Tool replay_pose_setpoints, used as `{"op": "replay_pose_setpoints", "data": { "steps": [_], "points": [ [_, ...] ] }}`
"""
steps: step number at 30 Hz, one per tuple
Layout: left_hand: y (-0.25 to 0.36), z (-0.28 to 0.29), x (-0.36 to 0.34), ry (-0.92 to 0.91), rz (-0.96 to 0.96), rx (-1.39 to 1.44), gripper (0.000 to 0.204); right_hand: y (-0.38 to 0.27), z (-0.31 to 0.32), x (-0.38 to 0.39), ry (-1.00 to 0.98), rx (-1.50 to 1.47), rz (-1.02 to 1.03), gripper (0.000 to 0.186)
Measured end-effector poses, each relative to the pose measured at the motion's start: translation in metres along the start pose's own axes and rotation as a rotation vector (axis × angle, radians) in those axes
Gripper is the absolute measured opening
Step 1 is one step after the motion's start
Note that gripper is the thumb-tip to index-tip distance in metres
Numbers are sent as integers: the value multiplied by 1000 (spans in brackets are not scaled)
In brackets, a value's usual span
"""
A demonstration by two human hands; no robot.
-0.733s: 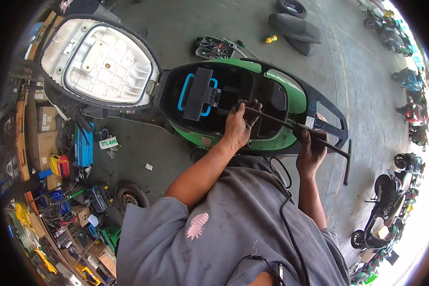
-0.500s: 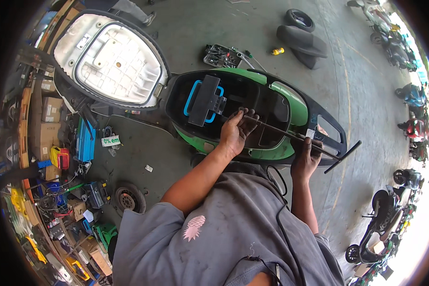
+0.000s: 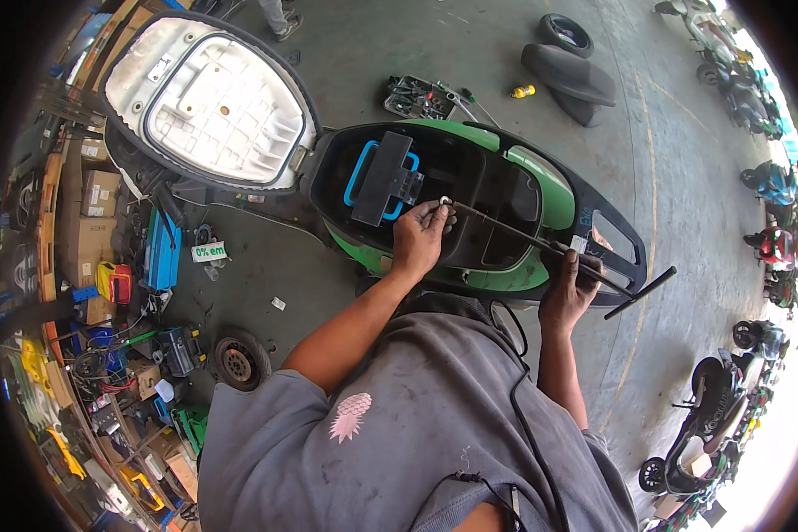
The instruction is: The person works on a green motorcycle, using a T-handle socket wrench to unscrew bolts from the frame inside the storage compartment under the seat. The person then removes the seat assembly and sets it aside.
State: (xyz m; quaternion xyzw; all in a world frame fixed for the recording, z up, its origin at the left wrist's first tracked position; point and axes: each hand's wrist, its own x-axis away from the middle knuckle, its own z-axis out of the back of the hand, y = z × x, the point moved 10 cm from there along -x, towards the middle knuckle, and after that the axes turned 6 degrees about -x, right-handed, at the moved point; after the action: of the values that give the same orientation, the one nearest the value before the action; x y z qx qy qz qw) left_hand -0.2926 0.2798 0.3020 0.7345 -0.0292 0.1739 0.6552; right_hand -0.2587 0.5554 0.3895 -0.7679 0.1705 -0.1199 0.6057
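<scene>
I grip a long dark T-handle wrench (image 3: 640, 293) over the open seat compartment (image 3: 470, 177) of a green scooter (image 3: 554, 204). My left hand (image 3: 421, 238) is closed on its far end, thumb beside a small silver socket-like piece (image 3: 444, 202). My right hand (image 3: 569, 288) is closed round the shaft near the crossbar. Inside the compartment lies a black box-like unit (image 3: 379, 177) with blue handles. The raised seat (image 3: 217, 106) shows its white underside at the left.
Shelving with boxes (image 3: 97, 222) and tools runs along the left. A tool case (image 3: 408, 96), loose seat (image 3: 563, 71) and tyre (image 3: 559, 35) lie behind the scooter, near a person's legs (image 3: 279, 19). Parked scooters (image 3: 709, 417) line the right side. A wheel (image 3: 239, 359) lies lower left.
My left hand has shifted left along with the wrench's end, where the silver piece now shows. The crossbar has swung from near vertical to a slant. A person's legs appear at the top.
</scene>
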Motion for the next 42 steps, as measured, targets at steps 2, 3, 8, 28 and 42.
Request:
{"op": "replay_pose_setpoints", "data": {
  "steps": [2, 3, 8, 28, 42],
  "points": [
    [2, 2, -3, -11, -99, -256, 23, -17, -12, 0, -112, 126, 89, 13],
    [-3, 4, -6, -16, -81, -250, 23, -20, -12, -1, -108, 141, 78, 13],
    [-36, -25, -6, -209, 237, 120, 25, -41, -42, 9, -340, 406, 289, 15],
    [-124, 167, -34, 214, 507, 195, 29, -42, 2, -2, -222, 756, 370, 10],
    [-193, 38, -80, -413, 228, -1351, 23, -25, -28, 4, -387, 679, 298, 9]
  ]
}}
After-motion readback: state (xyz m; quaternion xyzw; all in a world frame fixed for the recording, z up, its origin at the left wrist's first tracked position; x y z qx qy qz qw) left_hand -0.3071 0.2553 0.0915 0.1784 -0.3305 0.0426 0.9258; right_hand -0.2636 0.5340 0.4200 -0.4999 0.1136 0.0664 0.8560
